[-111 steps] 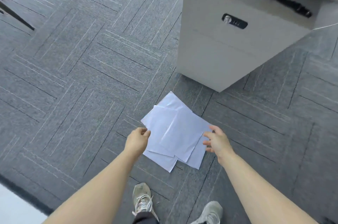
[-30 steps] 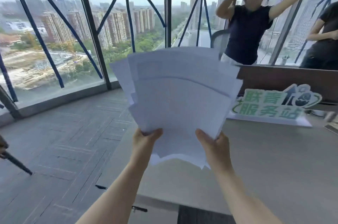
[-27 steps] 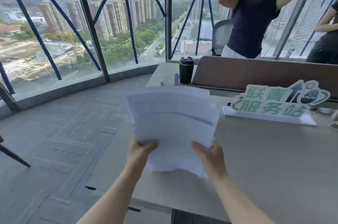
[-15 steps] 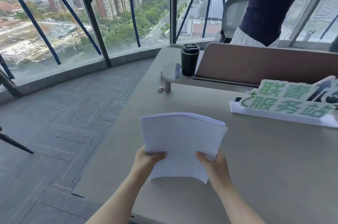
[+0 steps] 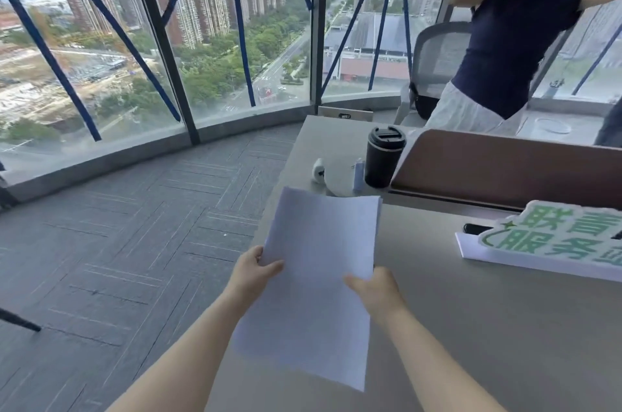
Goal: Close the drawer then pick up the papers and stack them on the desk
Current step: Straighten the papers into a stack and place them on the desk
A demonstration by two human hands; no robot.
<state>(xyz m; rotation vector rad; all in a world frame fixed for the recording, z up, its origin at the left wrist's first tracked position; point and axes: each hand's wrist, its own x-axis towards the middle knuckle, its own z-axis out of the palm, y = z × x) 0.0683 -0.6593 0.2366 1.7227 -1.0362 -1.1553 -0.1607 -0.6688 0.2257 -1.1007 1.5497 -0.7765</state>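
A squared-up stack of white papers (image 5: 319, 263) lies nearly flat over the left part of the grey desk (image 5: 488, 327). My left hand (image 5: 252, 272) grips its left edge, thumb on top. My right hand (image 5: 373, 290) holds the right edge the same way. The stack's lower part reaches toward me between my forearms. I cannot tell whether the sheets touch the desk surface. The drawer is out of view.
A black lidded cup (image 5: 383, 157) and small items stand at the desk's far left. A brown divider panel (image 5: 505, 169) and a green-lettered sign (image 5: 552, 236) sit to the right. Another person (image 5: 511, 34) stands behind the desk by a mesh chair (image 5: 437, 54). Grey carpet (image 5: 117, 243) lies left.
The papers were gathered off the floor, raised fanned and upright, then evened into one stack. Over the last half second the stack has tipped down flatter over the desk.
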